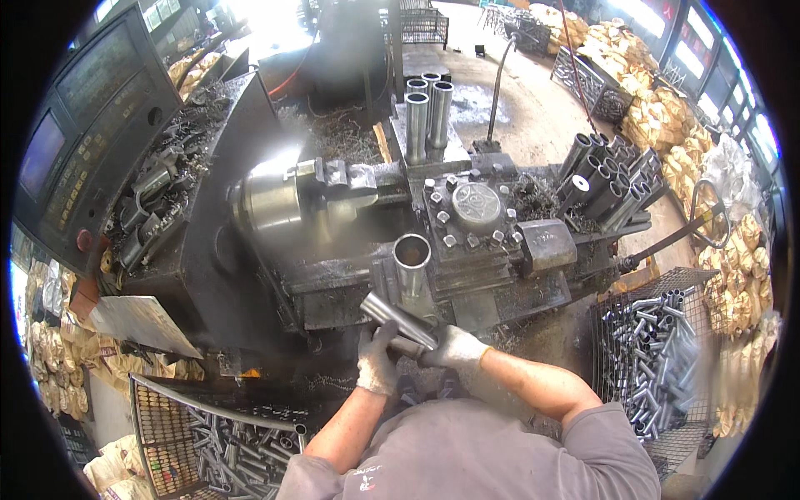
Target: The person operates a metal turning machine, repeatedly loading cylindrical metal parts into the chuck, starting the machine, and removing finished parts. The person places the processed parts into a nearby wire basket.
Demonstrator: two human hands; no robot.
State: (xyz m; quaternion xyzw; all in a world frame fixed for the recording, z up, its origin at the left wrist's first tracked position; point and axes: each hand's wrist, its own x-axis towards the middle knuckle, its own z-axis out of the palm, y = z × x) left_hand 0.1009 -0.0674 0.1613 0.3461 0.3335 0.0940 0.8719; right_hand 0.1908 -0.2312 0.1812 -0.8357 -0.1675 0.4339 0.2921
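A shiny metal tube (398,319) lies tilted between my gloved hands, in front of the lathe. My left hand (377,360), in a soiled grey glove, is closed round its left part. My right hand (454,346), in a whiter glove, grips near its lower right end. Beneath it shows part of what looks like a second, duller tube (406,347), mostly hidden by the gloves. Just beyond my hands a wider tube (412,265) stands upright on the machine. The lathe chuck (271,200) is to the left, blurred by haze, and the bolted tool post (475,206) is to the right.
Wire baskets of short tubes stand at lower left (212,408) and right (704,279). Several upright tubes (418,125) stand behind the tool post; more tubes (612,179) are stacked at its right. Metal shavings (187,137) litter the machine. A control panel (92,125) rises at left.
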